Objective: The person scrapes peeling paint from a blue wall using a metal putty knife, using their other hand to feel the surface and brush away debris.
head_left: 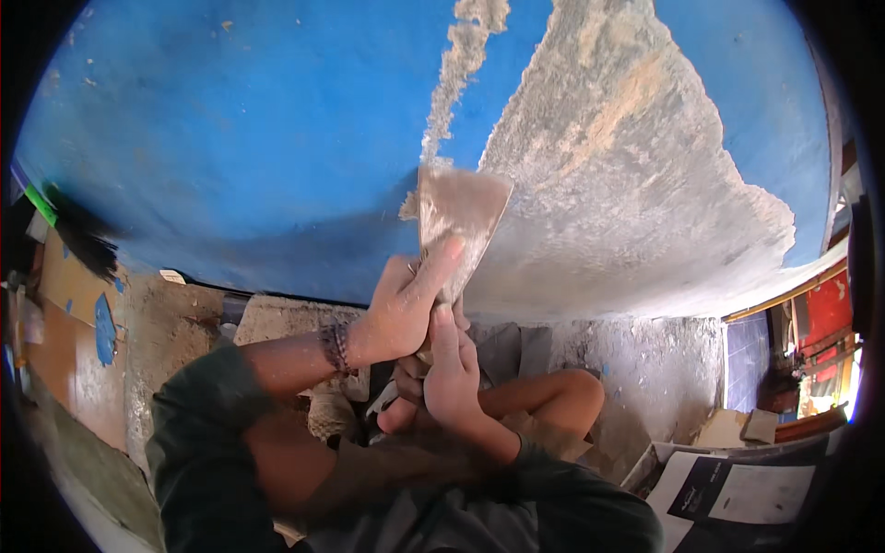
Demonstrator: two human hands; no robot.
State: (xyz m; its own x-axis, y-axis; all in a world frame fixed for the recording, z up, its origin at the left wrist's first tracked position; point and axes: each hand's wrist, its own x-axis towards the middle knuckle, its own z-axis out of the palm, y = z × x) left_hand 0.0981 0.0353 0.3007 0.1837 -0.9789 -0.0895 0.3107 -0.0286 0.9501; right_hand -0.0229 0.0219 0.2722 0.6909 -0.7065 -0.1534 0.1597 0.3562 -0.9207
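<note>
A wide-bladed metal scraper (464,198) points up at a blue painted wall (277,138), its front edge at the lower end of a narrow stripped line (454,83). Closed around the scraper's neck is my left hand (396,309), thumb laid on the flat of the blade and a dark beaded bracelet at the wrist. Just below it, my right hand (452,378) wraps the handle, thumb pointing up; most of the handle is hidden by fingers. To the right of the blade spreads a big bare grey patch (608,175) with ragged paint edges.
My bent leg (572,401) is below the wall. At the left hangs a black-bristled broom (83,235). A blue paint flake (105,330) lies on the floor beyond it. A white and black cardboard box (756,493) stands at lower right.
</note>
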